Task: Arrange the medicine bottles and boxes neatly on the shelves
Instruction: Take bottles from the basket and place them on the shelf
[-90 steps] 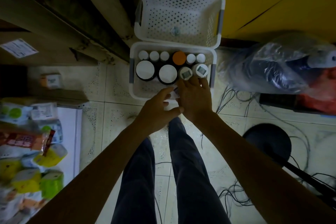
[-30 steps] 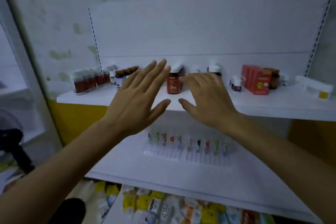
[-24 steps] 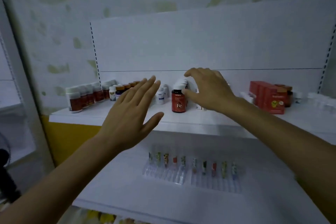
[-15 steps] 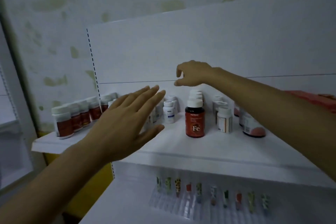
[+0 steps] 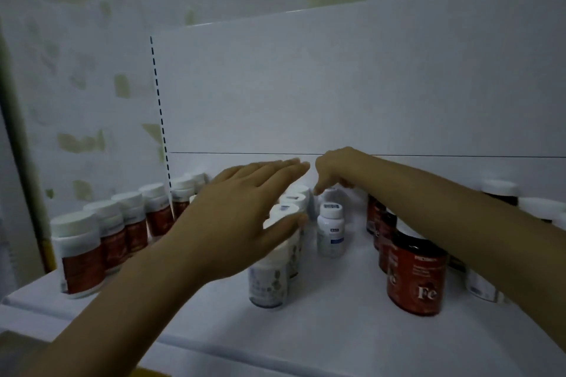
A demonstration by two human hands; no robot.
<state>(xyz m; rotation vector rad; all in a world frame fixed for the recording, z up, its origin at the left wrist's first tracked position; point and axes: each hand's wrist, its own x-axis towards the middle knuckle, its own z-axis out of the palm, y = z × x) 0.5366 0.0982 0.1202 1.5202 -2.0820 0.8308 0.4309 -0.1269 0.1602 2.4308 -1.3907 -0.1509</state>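
On the white shelf [image 5: 321,324] a row of white medicine bottles [image 5: 268,281] runs from front to back. My left hand [image 5: 242,217] is spread flat over that row, its thumb against one of the caps, holding nothing. My right hand [image 5: 337,168] reaches to the back of the shelf with fingers bent down over a small white bottle [image 5: 330,193]; its grip is hidden. A single white bottle with a blue label [image 5: 330,232] stands between the hands. Dark red "Fe" bottles [image 5: 415,278] line up under my right forearm.
Red-labelled bottles with white caps [image 5: 79,254] stand in a row along the shelf's left end. More white bottles [image 5: 481,285] sit behind my right arm. The white back panel [image 5: 337,86] closes the shelf behind. Bare shelf shows near the front edge.
The view came up from the floor basket to the shelf and closer in. My left hand slid forward over the white bottles. My right hand dropped toward the back bottle.
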